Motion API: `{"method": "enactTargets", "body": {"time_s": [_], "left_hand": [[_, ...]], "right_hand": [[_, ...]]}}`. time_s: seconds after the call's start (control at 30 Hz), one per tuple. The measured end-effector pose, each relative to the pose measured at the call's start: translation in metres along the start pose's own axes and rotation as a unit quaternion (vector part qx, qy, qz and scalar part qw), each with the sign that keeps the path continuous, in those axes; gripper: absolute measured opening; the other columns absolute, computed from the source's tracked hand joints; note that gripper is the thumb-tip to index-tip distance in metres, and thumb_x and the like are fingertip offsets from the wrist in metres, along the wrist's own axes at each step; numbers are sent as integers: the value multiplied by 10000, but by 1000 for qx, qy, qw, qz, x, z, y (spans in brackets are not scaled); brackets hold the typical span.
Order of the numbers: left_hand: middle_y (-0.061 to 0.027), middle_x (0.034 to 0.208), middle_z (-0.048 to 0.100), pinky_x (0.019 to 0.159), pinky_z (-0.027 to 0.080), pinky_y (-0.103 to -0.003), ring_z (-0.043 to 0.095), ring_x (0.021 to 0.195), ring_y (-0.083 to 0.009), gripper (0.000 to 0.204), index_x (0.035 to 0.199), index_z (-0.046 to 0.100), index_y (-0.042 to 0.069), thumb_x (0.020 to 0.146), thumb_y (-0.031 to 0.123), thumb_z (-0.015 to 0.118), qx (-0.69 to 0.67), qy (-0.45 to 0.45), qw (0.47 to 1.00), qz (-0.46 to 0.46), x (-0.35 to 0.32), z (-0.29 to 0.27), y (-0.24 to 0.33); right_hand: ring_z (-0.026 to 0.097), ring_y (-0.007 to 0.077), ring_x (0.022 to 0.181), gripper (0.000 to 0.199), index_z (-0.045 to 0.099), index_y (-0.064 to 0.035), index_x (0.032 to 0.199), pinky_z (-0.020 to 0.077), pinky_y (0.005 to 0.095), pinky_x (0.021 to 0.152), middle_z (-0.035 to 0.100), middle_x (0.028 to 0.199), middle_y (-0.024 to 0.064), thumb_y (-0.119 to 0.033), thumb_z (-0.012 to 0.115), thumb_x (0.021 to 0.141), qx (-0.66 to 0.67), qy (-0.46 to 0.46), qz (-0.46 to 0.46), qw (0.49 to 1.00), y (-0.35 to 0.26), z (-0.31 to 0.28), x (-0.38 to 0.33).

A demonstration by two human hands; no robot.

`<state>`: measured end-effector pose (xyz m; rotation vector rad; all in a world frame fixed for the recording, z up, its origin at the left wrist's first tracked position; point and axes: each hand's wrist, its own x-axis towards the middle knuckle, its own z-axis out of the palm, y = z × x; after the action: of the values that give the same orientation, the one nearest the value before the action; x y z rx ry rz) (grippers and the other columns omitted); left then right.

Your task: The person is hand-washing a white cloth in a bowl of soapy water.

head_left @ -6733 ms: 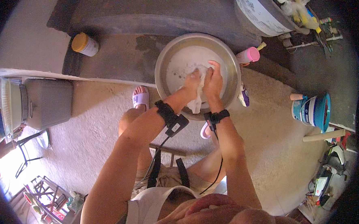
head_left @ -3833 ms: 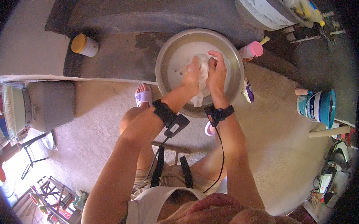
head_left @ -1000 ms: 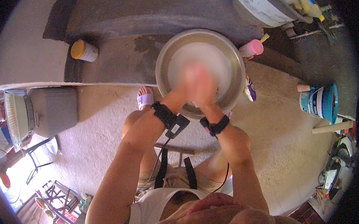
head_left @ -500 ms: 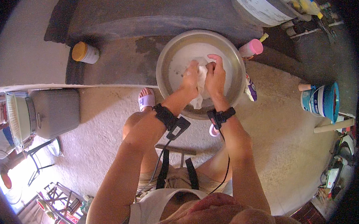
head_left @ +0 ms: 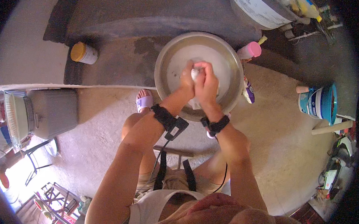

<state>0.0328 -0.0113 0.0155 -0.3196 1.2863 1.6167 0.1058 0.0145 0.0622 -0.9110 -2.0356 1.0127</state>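
Note:
A wide metal basin (head_left: 161,66) stands in front of me with pale, cloudy water in it. Above the water, my left hand (head_left: 187,80) and my right hand (head_left: 206,85) press together around a white wet cloth (head_left: 195,74). Both hands are closed on it, the right one's fingers curled over the top. One bunched bit of cloth shows between the fingers, and another part hangs below the wrists inside the basin. The rest of the cloth is hidden by my hands.
A pink-lidded container (head_left: 249,50) and a purple-and-white packet (head_left: 248,91) are beside the basin's right side. Left stands a yellow-lidded tub (head_left: 84,53) on the dark ledge. A blue bucket (head_left: 328,103) is far right; a grey bin (head_left: 55,113) is at left.
My hands have come together, where they were apart with the cloth stretched between them. The right hand has moved left, and its fingers have folded over the cloth.

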Motion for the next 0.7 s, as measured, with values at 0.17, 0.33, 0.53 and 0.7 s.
{"method": "enactTargets", "body": {"time_s": [0.17,0.33,0.53,0.7], "left_hand": [[-84,857,585,709,459,-372,578,780,-214,398,920,572,90,853,447,409,-79,-45,995,-52,-36,25,10],[-65,836,583,720,465,-377,578,780,-207,389,874,561,79,849,438,412,-27,-37,998,-49,-36,24,16],[-62,780,582,668,467,-349,580,725,-201,350,852,568,99,848,416,421,-145,-101,984,-25,-30,17,13],[-60,768,571,658,466,-345,570,709,-190,363,873,572,94,859,423,417,-69,-4,997,-15,-38,28,11]], "right_hand": [[610,356,692,160,535,-110,999,453,436,590,620,769,145,-109,450,863,4,-31,-35,999,9,-14,2],[606,337,677,175,532,-106,997,455,421,599,620,793,133,-87,463,838,-11,-28,103,994,16,-10,17],[595,327,638,172,536,-109,998,457,399,589,624,794,137,-62,448,858,13,12,-76,997,10,-3,13],[619,342,718,180,539,-117,1008,472,403,623,630,818,147,-71,453,857,-24,-22,84,996,16,-6,12]]}}
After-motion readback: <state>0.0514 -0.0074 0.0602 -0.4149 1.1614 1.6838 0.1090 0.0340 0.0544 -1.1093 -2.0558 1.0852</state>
